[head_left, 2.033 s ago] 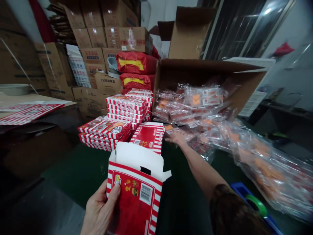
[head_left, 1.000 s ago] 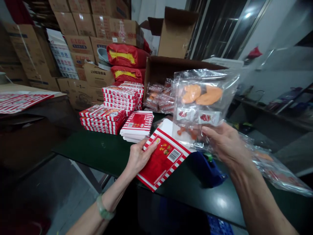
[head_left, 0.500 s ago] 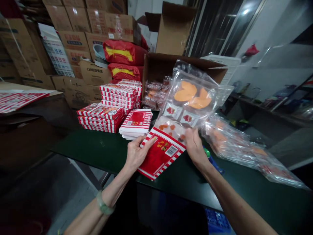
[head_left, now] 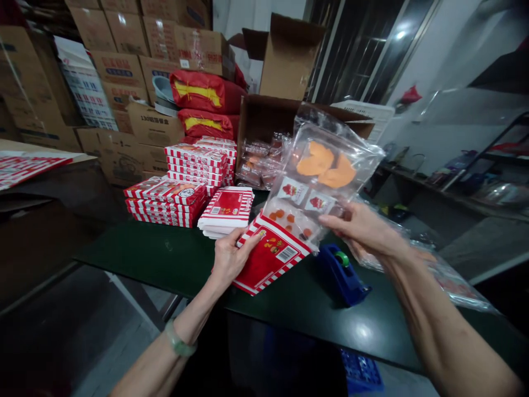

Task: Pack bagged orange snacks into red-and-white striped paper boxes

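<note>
Head view | left hand (head_left: 230, 256) grips box (head_left: 266, 262) by its left edge | right hand (head_left: 360, 223) pinches bag (head_left: 317, 179) at its right side | bag's lower end is at box mouth, seemingly inside | I would hold mouth wide, bag flat, pushing evenly.

Hands, two: one left hand (head_left: 231, 259), one right hand (head_left: 359, 220). Held carton (head_left: 266, 264), one; held clear bag (head_left: 357, 146), one, showing two printed sachets (head_left: 320, 202). Near right: one blue tape dispenser (head_left: 345, 286) with one green roll (head_left: 342, 259). Left wrist: one bracelet (head_left: 177, 337). Far side: two red bundles (head_left: 229, 95). Near, low: one blue crate (head_left: 363, 372). Flat cartons (head_left: 229, 201) form one pile (individual count unreadable, edges overlapping); bagged packets (head_left: 262, 165) in the far box (head_left: 268, 113) overlap too closely to count.
</note>
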`<state>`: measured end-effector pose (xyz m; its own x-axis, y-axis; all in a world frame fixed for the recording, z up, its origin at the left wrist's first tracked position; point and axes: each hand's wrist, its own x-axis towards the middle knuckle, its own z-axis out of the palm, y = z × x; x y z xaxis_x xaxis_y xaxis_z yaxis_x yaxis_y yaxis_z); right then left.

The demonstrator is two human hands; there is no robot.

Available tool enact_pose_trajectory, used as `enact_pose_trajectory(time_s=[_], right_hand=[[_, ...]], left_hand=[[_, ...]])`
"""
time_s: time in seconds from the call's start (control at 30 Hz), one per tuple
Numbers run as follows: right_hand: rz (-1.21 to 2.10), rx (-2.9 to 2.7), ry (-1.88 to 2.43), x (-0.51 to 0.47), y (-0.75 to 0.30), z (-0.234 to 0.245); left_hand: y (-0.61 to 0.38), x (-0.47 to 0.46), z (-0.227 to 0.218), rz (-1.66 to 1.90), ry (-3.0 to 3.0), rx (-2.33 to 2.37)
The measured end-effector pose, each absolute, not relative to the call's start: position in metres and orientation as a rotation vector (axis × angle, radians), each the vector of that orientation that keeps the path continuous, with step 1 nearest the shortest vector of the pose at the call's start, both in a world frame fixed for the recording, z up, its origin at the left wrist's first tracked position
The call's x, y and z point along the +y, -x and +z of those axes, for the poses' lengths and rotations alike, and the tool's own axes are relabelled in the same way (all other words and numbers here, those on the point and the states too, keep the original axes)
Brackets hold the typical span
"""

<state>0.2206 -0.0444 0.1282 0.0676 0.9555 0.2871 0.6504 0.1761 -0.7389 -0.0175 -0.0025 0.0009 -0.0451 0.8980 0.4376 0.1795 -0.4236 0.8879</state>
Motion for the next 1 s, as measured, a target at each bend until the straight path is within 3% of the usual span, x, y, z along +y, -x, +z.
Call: enact_pose_trajectory(time_s=[0.13, 0.37, 0.6, 0.7, 0.87, 1.0], right_hand=[[0.786, -1.509, 1.487, -0.05, -0.217, 0.137], [0.832, -1.249, 1.331, -0.059, -0.192, 0.104], [0.98, -1.355, 1.517, -0.08, -0.187, 0.083], [0.839, -1.375, 1.497, -0.086, -0.182, 0.082], [0.327, -1.541, 1.488, -0.083, -0.181, 0.116], [0.349, -1.664, 1.462, -0.067, -0.179, 0.124]], left_hand=[[0.019, -0.001, 0.009, 1.471, -1.669, 1.086], [0.015, -0.001, -0.005, 1.456, -1.617, 1.081], [0.029, -0.017, -0.023, 1.415, -1.615, 1.326], [0.032, -0.024, -0.017, 1.445, -1.582, 1.318], [0.017, -0.014, 0.006, 1.814, -1.54, 1.246], [0.005, 0.004, -0.014, 1.775, -1.444, 1.129]])
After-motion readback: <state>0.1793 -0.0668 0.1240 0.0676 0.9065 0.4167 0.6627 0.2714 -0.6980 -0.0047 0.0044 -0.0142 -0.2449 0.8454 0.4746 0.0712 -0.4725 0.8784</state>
